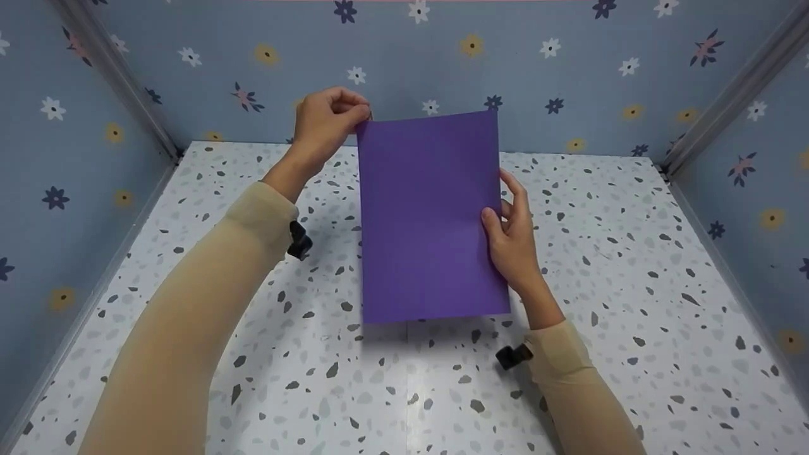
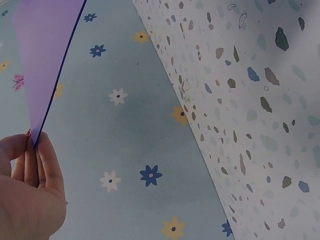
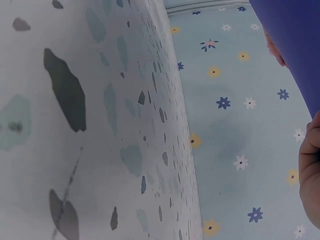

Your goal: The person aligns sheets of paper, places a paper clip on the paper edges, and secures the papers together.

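Observation:
A flat purple sheet of paper [image 1: 433,221] is held up over the speckled table, its broad face toward the head camera. At its upper left corner my left hand [image 1: 330,120] pinches it between thumb and fingers. A tiny red thing [image 2: 28,133] shows by those fingertips in the left wrist view; I cannot tell its kind. My right hand [image 1: 513,237] grips the right edge, thumb on the front and the other fingers partly hidden behind. In the right wrist view, the purple sheet [image 3: 297,45] slants across the upper right corner above the curled right hand [image 3: 311,172].
Beneath the sheet lies a white table [image 1: 607,272] with grey and dark specks. Blue flowered panels [image 1: 404,57] stand at the back and both sides, joined by grey corner posts. A small black camera [image 1: 299,241] is strapped at the left wrist, another black camera [image 1: 513,356] at the right.

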Demonstrator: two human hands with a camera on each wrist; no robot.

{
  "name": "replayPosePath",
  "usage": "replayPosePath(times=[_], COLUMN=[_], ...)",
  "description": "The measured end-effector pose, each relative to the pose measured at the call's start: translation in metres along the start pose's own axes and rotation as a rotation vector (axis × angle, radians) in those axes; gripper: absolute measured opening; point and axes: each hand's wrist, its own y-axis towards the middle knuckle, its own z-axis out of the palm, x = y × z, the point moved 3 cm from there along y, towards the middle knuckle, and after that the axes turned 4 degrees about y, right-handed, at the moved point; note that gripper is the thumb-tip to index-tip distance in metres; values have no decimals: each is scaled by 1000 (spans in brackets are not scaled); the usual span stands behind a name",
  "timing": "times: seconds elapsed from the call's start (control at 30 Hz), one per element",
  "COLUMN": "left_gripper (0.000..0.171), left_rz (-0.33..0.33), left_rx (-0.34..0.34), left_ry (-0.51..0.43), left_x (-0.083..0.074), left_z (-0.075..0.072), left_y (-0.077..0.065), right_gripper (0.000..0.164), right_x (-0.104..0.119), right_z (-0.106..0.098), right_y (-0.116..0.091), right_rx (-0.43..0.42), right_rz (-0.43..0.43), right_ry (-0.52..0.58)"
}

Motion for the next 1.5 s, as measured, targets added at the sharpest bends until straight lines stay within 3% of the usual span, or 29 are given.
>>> replayPosePath(times=[0.43,1.5], left_gripper=[19,17], left_rz=[-9,-7], left_rx=[65,84], left_ry=[-58,-31], left_x=[2,3], left_z=[1,3], left_y=[0,-1], right_gripper=[60,62], right_x=[-1,1], right_z=[0,-1], right_y=[1,0], right_rx=[-3,-8], right_rz=[3,19], right_ry=[4,21])
